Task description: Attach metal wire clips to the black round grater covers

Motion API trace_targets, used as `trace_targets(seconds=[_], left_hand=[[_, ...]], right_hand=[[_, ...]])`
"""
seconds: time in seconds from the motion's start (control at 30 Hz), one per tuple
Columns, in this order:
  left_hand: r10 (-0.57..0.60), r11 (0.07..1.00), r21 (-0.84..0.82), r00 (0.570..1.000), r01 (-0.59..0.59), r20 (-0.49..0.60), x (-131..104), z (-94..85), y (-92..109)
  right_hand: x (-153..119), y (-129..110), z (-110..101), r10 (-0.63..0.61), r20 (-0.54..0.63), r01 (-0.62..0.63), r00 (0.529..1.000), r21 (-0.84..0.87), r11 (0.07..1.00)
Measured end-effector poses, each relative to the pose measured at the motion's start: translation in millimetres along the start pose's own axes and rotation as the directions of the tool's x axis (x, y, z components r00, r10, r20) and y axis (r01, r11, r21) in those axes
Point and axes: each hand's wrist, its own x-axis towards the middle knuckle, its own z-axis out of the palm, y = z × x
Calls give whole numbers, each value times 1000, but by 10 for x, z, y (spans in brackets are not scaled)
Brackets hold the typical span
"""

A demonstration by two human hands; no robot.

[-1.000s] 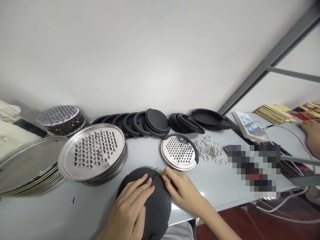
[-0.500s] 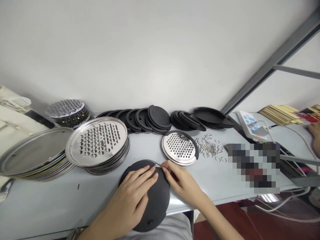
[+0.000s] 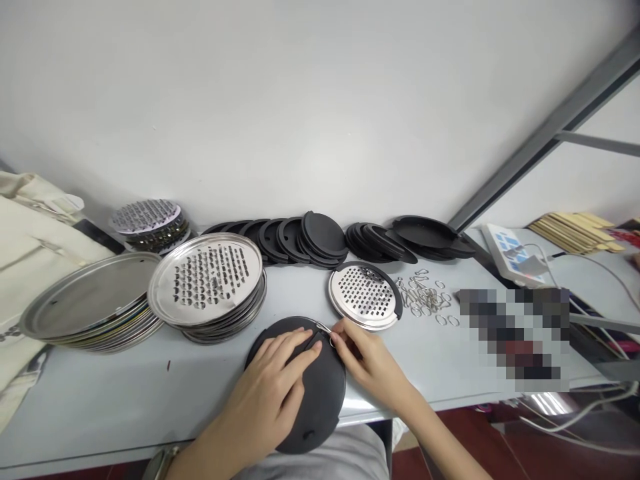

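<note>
Black disc (image 3: 305,393) at the table (image 3: 100,407) edge: left hand (image 3: 280,383) flat on it, right hand (image 3: 367,360) fingers pinching a wire clip (image 3: 324,327) at its rim; best kept pressed steady, I judge.

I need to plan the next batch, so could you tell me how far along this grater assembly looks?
One small grater with a black rim lies apparently finished beside the loose metal rings. In hand: the left hand presses a black disc while the right hand works a ring at its edge. Left: stacked perforated plates and a row of black discs.
</note>
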Motion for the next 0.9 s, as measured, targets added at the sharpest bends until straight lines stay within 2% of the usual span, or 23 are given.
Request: trace_targets(seconds=[0.23, 0.63, 0.9], left_hand=[[-31, 999, 19, 999, 32, -44, 27, 89, 111], [-44, 998, 45, 999, 45, -24, 38, 40, 124], [-133, 985, 92, 986, 143, -100, 52, 72, 93]], right_hand=[[39, 40, -4, -37, -19, 36, 999, -31, 999], [17, -11, -16, -55, 19, 57, 998, -131, 990], [2, -24, -37, -60, 39, 64, 997, -117, 991]])
